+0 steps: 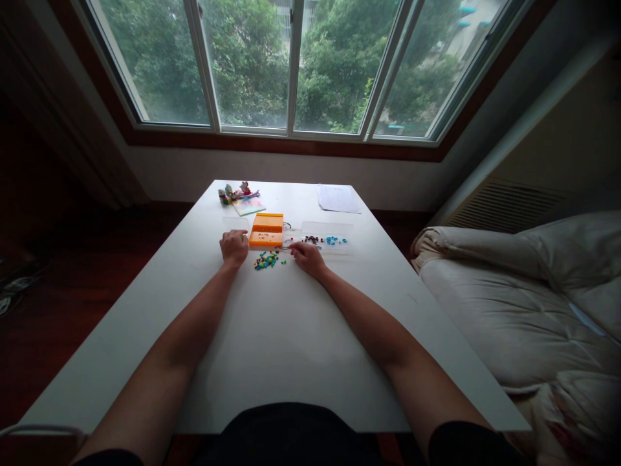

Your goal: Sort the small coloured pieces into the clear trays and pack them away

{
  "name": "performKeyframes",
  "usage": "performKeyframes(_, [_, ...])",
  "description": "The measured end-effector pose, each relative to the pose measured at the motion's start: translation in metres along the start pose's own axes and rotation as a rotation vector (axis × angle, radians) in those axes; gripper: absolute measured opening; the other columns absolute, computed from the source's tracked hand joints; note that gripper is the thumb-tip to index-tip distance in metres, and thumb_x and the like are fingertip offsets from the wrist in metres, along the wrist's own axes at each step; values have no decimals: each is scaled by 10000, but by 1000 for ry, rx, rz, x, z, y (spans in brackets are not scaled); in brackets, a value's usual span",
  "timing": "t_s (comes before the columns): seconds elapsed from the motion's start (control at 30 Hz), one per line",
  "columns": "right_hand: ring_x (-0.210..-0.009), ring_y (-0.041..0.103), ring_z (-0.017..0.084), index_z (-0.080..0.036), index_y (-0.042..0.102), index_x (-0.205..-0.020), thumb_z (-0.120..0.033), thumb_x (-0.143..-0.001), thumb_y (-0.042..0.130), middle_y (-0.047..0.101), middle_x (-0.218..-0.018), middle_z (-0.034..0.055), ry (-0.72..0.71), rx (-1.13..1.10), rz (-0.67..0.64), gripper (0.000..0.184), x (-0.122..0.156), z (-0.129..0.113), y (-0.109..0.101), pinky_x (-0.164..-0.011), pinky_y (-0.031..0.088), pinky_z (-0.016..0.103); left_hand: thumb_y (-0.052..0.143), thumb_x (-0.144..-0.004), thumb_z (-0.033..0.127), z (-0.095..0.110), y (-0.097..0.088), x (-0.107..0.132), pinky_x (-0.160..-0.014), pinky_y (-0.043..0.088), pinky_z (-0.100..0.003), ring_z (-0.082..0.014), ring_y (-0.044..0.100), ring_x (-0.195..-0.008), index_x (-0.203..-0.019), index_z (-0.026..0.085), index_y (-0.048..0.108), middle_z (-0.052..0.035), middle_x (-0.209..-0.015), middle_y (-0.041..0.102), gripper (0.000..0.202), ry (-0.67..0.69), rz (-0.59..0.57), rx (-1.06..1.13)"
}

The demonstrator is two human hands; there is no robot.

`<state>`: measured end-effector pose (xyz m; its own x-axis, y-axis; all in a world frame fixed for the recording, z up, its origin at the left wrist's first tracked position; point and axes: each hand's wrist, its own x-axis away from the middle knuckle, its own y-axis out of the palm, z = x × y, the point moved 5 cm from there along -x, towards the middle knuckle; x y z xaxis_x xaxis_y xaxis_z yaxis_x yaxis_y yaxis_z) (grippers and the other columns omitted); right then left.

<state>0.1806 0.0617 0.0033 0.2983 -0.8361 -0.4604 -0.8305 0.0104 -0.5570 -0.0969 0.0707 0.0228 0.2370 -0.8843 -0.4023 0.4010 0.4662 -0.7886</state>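
Observation:
Both my arms reach out over a white table (272, 336). My left hand (234, 246) rests as a loose fist just left of an orange tray (266, 230); what its fingers hold, if anything, is hidden. My right hand (306, 255) lies on the table with its fingers pinched together near the tray's right corner. Between the hands sits a small pile of green, yellow and blue bricks (266, 260). A clear tray (326, 238) with dark and blue pieces stands just beyond my right hand.
A small built toy model (239, 191) and a coloured booklet (248, 206) sit at the table's far edge, with a sheet of paper (338, 198) to their right. A bed with a pale quilt (533, 291) borders the table's right side. Large windows rise behind.

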Motion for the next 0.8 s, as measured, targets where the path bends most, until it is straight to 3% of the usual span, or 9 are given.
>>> performKeyframes(0.23, [-713,641,155,-219,753,-1008,-234,-910,566,736,-811,8,16,41,37,212,-1,3,-4,-701,490,257,531,-937,254,42,15,16,-1052,413,-423,-280,544,-1145,-1035,238,767,-79,-1135,713,256,390,-174,89])
performKeyframes(0.33, [-705,632,155,-215,753,-1000,-230,-911,570,730,-805,7,25,62,51,204,-1,7,-6,-694,482,258,567,-921,247,52,23,23,-1034,438,-413,-276,553,-1122,-990,240,781,-80,-1081,721,225,489,-243,103])
performKeyframes(0.5, [-817,619,173,-218,747,-1078,-224,-932,579,720,-938,36,-76,158,-56,222,-1,5,3,-804,479,287,605,-909,243,54,31,27,-991,464,-408,-266,553,-1076,-1020,248,790,-77,-1046,730,216,581,-275,133])
performKeyframes(0.7, [-1037,527,242,-268,568,-1436,-374,-1013,540,614,-1122,102,-167,493,-246,437,1,-8,22,-990,405,379,633,-904,266,54,33,28,-957,469,-409,-267,559,-1026,-988,250,798,-73,-1008,732,185,593,-250,114])
performKeyframes(0.8, [-1040,501,244,-305,582,-1426,-385,-1032,506,584,-1132,101,-188,569,-280,409,1,-16,25,-988,387,372,653,-889,263,52,31,27,-941,465,-412,-271,561,-1005,-949,240,799,-72,-992,735,160,566,-216,99])
